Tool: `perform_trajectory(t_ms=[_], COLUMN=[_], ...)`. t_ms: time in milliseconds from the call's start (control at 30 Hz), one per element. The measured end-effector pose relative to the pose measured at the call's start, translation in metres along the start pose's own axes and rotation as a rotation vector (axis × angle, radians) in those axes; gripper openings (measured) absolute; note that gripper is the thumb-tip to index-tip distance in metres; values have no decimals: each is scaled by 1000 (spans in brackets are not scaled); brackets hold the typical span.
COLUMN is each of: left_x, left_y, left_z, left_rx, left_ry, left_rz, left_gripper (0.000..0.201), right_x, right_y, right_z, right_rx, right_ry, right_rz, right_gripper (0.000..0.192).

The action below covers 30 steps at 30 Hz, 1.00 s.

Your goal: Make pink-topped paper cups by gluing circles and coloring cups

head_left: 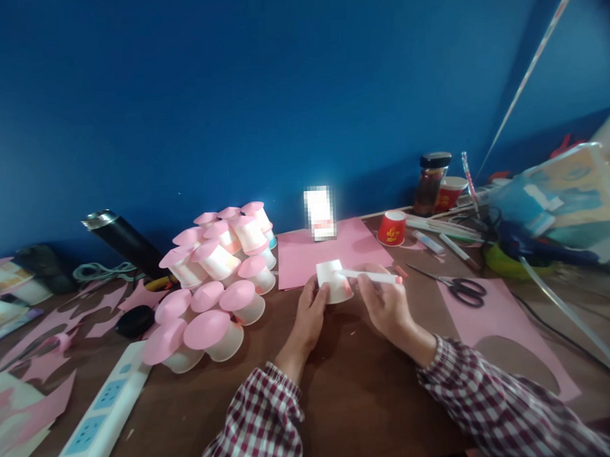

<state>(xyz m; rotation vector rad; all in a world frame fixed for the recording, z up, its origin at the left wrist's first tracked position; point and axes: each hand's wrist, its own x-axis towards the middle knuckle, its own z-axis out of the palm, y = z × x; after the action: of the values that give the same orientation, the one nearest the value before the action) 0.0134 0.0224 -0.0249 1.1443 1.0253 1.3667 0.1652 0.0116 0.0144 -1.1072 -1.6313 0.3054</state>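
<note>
Far left, a power strip (99, 415) lies at the table (350, 387) edge. Next, a heap of pink-capped cups (214, 278) is stacked on its sides, kept apart from the working area. At centre, the left hand (308, 318) pinches a white paper cup (333, 281) on its side, thumb and fingers pressed to its wall, steadying it above the table. The right hand (385, 302) is closed around a white stick (371, 276), tip touching the cup. Right of that, scissors (462, 290) rest on pink paper (503, 328), within reach.
</note>
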Motion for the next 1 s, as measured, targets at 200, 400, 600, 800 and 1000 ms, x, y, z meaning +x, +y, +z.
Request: perform_trajectory(t_ms=[200, 400, 600, 800, 1000], left_x=[0, 1, 1, 0, -1], left_y=[0, -2, -4, -2, -1], left_z=[-1, -1, -1, -1, 0], left_rx=[9, 1, -11, -38, -199], left_ry=[16, 29, 36, 30, -18], left_rz=[-1, 7, 16, 1, -55], left_gripper=[41, 40, 39, 39, 38], right_x=[-1, -3, -4, -3, -3], right_y=[4, 2, 1, 7, 7], right_z=[0, 1, 2, 2, 1], right_rx=[-45, 40, 35, -49, 28], right_ry=[0, -27, -50, 2, 43], right_rz=[-40, -4, 12, 8, 45], right_gripper=[13, 13, 15, 17, 16])
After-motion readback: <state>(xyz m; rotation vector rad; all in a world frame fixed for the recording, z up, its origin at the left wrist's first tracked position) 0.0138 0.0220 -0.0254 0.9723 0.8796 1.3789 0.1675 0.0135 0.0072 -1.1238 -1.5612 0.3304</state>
